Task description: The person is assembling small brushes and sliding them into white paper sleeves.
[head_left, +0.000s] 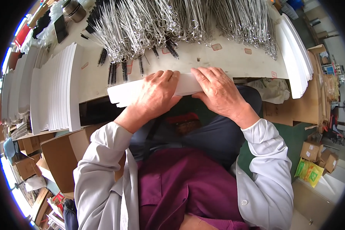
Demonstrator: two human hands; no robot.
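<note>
Left hand point(157, 92) and right hand point(217, 89) both grasp a long, flat white cardboard box point(122, 93), with wire-handled black bristle brushes point(115, 69) just beyond them.

One long white box point(151, 90) under my two hands; two stacks of white boxes point(61, 88); wire brushes point(149, 27) uncountable.

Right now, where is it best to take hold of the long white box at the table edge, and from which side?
Probably by its long edges near the middle, coming from the near side: the long white box is narrow and flat, and both hands, left and right, already rest there.
</note>
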